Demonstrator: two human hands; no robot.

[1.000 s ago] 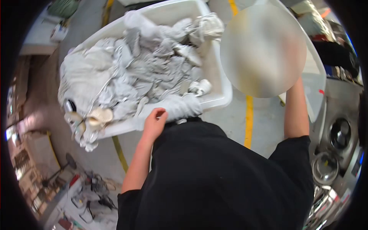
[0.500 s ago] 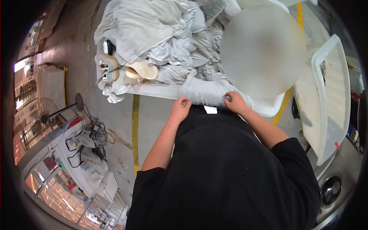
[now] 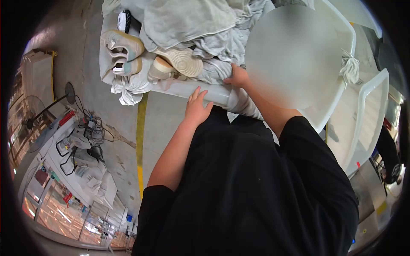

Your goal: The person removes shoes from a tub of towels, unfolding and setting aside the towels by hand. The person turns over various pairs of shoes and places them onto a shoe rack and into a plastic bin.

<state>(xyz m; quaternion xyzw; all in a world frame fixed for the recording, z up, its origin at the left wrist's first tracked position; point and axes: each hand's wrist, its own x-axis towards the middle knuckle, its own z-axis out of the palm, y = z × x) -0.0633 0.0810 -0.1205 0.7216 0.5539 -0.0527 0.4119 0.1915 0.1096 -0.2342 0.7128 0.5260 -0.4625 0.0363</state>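
Note:
My left hand (image 3: 198,106) is open, fingers spread at the near rim of the white bin (image 3: 209,94). My right hand (image 3: 237,77) reaches into the bin by the grey cloths (image 3: 218,70); its fingers are bent at the cloth, and whether they grip it cannot be made out. A pale cloth (image 3: 245,103) hangs over the rim beneath my right forearm. Left of my right hand lies a shoe with its beige sole up (image 3: 183,62). More shoes (image 3: 124,45) and a white knotted bag (image 3: 128,89) are at the bin's left end. A blurred disc hides the bin's right part.
At the right stands another white bin (image 3: 371,102), beside a metal machine (image 3: 371,192). To the lower left is a white table (image 3: 81,179) with cables and devices. A black fan (image 3: 69,93) stands above it. Yellow lines (image 3: 140,145) mark the grey floor (image 3: 115,128).
The view has shifted toward the bin's left end. My right hand has moved from the rim cloth into the bin. My left hand has spread its fingers and is off the cloth it was beside.

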